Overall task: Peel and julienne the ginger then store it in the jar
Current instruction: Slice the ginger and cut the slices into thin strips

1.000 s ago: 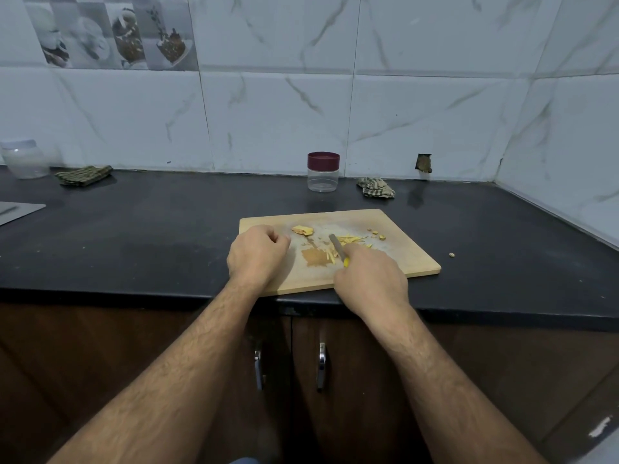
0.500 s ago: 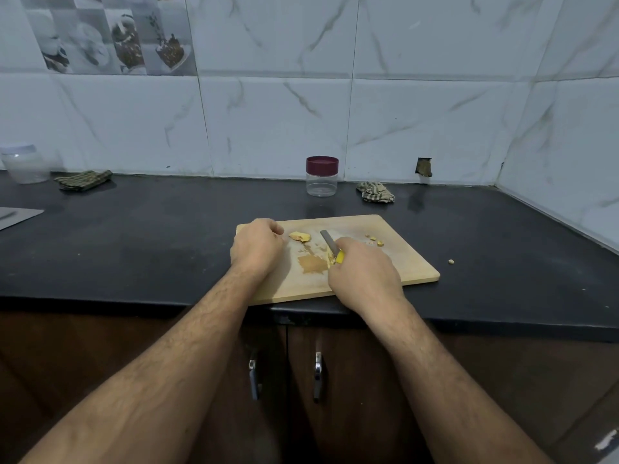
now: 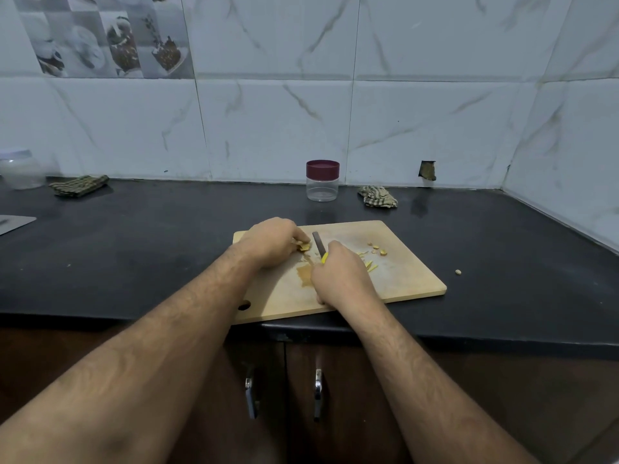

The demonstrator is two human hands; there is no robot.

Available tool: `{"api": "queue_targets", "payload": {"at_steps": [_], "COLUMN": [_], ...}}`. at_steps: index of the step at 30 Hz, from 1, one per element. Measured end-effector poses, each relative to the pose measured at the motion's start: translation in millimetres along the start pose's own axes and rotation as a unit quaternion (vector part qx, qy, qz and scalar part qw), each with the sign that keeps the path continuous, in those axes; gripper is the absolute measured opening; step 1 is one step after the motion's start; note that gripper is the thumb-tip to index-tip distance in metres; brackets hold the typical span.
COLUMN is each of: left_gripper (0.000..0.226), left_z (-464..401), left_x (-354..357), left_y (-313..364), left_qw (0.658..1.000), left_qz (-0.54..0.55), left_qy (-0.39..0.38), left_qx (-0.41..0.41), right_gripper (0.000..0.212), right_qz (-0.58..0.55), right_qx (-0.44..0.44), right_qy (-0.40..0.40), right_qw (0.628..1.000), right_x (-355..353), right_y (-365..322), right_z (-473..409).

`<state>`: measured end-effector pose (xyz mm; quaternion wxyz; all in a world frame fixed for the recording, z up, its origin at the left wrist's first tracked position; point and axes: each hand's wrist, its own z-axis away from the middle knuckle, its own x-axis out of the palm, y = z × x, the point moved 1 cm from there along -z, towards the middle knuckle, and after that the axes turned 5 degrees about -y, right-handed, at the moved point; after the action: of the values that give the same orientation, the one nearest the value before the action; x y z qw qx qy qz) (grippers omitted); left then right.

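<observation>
A wooden cutting board [image 3: 402,276] lies at the counter's front edge. My left hand [image 3: 271,241] pinches a yellow ginger piece [image 3: 304,246] on the board's far left part. My right hand [image 3: 341,276] grips a knife [image 3: 319,245] by its yellow handle, with the blade pointing away just right of the ginger. Cut ginger strips [image 3: 368,264] and small bits [image 3: 378,249] lie on the board to the right of my right hand. A clear jar with a maroon lid [image 3: 322,180] stands closed at the wall behind the board.
A crumpled checked cloth [image 3: 377,196] lies right of the jar. One ginger bit [image 3: 458,271] sits on the black counter right of the board. A folded cloth [image 3: 78,185] and a clear container [image 3: 20,169] are at the far left. Cabinet handles [image 3: 317,393] hang below.
My left hand has moved forward from a curled rest on the board and taken hold of the ginger piece. My right hand shifted the knife left, next to it.
</observation>
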<state>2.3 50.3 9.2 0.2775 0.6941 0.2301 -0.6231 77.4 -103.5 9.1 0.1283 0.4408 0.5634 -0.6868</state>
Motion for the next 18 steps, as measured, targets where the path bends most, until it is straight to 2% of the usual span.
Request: {"api": "queue_targets", "payload": {"at_steps": [3, 11, 18], "left_gripper": [0.031, 0.029, 0.009], "left_z": [-1, 3, 11], "left_x": [-2, -4, -2], "left_y": [-1, 2, 0], "left_qw": [1.000, 0.997, 0.996], "left_qz": [-0.021, -0.039, -0.021], "left_qy": [0.019, 0.061, 0.090], "left_qx": [0.014, 0.020, 0.007], "right_gripper": [0.033, 0.034, 0.032], "right_qz": [-0.001, -0.013, -0.029], "right_qx": [-0.001, 0.002, 0.001], "right_qy": [0.009, 0.037, 0.050], "right_qw": [1.000, 0.999, 0.998], "right_x": [1, 6, 8], "right_y": [2, 4, 5], "right_z": [-1, -4, -1]}}
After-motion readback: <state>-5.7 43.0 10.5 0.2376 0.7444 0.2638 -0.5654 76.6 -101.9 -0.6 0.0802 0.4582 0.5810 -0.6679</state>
